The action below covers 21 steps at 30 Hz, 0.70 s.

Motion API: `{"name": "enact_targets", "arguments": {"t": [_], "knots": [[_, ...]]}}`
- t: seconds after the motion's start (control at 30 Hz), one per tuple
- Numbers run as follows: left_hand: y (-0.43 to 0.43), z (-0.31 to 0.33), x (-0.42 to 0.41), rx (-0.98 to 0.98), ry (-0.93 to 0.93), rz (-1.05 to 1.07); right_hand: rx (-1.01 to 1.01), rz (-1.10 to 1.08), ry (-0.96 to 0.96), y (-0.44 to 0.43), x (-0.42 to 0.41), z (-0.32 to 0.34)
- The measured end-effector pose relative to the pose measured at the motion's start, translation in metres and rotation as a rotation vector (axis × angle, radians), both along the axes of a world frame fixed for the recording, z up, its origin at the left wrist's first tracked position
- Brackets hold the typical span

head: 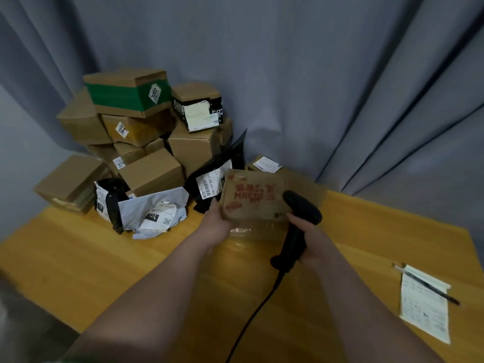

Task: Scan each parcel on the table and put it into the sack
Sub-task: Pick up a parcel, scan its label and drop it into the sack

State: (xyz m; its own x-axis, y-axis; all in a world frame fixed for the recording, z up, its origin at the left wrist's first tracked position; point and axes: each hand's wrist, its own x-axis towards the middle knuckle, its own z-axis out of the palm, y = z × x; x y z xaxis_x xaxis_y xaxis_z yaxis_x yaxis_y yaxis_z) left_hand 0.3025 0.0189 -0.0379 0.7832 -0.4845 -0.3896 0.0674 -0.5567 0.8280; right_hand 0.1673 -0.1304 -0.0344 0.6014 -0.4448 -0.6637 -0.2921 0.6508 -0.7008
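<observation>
My left hand (216, 224) grips the near left edge of a flat brown parcel (255, 196) with red print, held tilted above the wooden table (104, 252). My right hand (307, 235) holds a black handheld scanner (301, 216) by its handle, its head next to the parcel's right edge. Behind stands a pile of cardboard boxes (146, 127), with a black mailer bag (217, 176) and a grey mailer bag (154, 210) in front of it. No sack is in view.
The scanner's black cable (251, 318) runs down toward the near edge. A paper sheet (424, 302) with a pen (429, 285) on it lies at the right of the table. A grey curtain (314, 74) hangs behind.
</observation>
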Motion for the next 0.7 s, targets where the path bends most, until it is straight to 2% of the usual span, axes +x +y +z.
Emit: {"name": "enact_targets", "arguments": {"t": [0.1,0.27,0.47,0.6,0.7], "knots": [[0.001,-0.008,-0.004,-0.065,0.043,0.07,-0.027,0.035,-0.013,-0.003,-0.003,-0.004],[0.009,0.002,-0.016,-0.266,0.062,0.178,0.043,-0.094,-0.104,-0.016,-0.024,-0.002],[0.015,0.015,-0.026,-0.288,0.01,0.151,0.067,-0.066,-0.263,-0.017,-0.044,0.015],[0.022,0.009,-0.036,-0.166,-0.07,0.086,0.059,-0.063,-0.2,-0.017,-0.053,0.013],[0.026,0.003,-0.041,0.004,-0.108,-0.093,0.096,-0.083,-0.162,-0.015,-0.06,0.003]]}}
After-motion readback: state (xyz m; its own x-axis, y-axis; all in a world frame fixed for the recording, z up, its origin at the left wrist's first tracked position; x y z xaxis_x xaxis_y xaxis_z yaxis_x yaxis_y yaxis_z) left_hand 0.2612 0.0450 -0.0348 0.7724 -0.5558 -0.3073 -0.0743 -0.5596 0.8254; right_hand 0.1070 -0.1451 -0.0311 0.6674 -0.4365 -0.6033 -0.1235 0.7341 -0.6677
